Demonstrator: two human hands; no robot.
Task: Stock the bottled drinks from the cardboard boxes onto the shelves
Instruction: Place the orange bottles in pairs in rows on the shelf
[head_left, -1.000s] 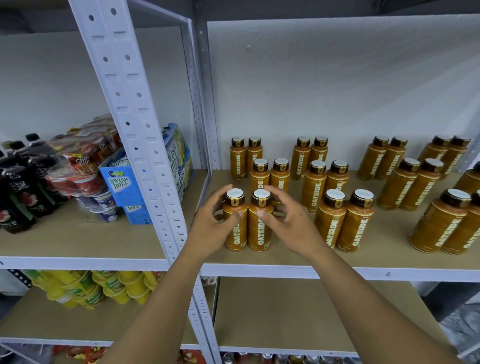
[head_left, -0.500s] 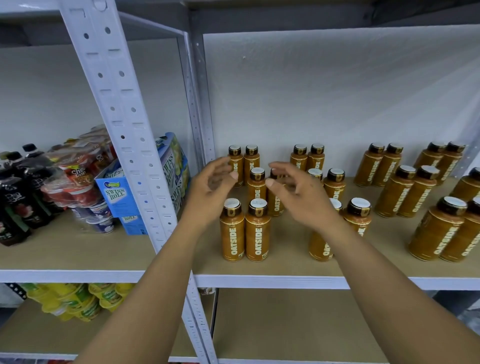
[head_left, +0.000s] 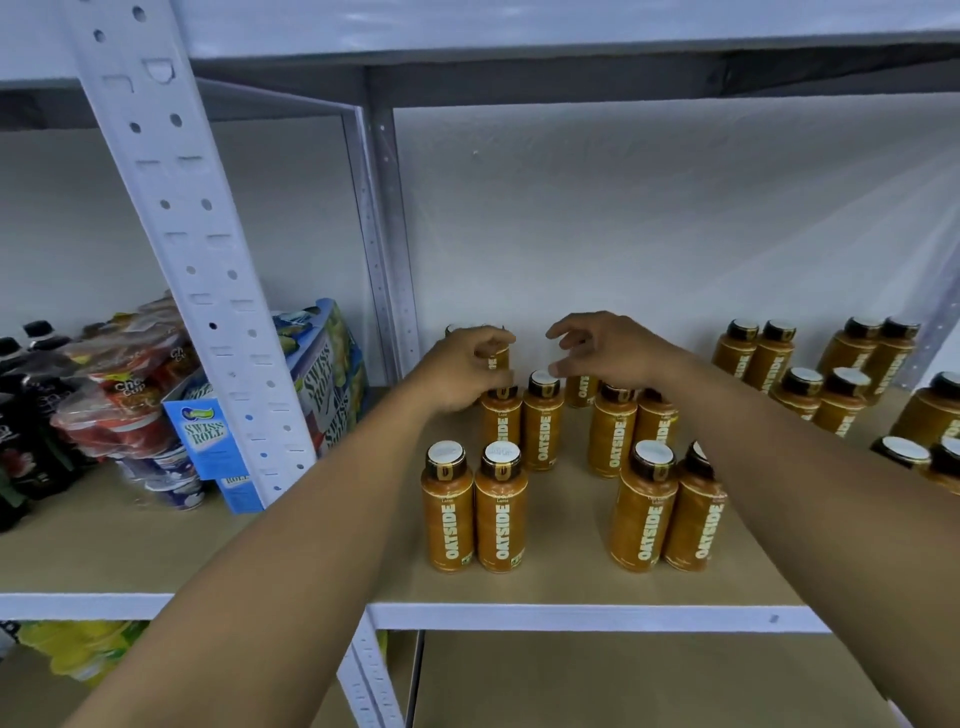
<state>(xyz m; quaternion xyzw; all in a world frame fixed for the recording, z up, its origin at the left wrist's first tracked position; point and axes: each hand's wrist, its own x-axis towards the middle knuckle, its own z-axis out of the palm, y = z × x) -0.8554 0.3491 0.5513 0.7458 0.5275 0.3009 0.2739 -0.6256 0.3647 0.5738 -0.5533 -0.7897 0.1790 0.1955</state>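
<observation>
Orange-brown bottles (head_left: 501, 514) with white caps read "OATSIDE" down their sides; the small print above it on the front pair seems to say "Latte". They stand upright in pairs on the shelf (head_left: 561, 577), in columns running from 6 o'clock back to 12, with more pairs off at 3 o'clock. The left hand (head_left: 457, 374) has its grip closed round the top of a back bottle (head_left: 497, 361) at 12 o'clock of the left column, fingers over the cap and thumb below. The right hand (head_left: 610, 353) hovers at that bottle's 3 o'clock above the next column, its grip narrow, fingers loosely curled, holding nothing. At 9 o'clock, past the post (head_left: 171, 218), a blue box (head_left: 205, 441) reads "SWISS ROLL". Wrapped cups (head_left: 124, 400) beside it show "Cho… cup".
</observation>
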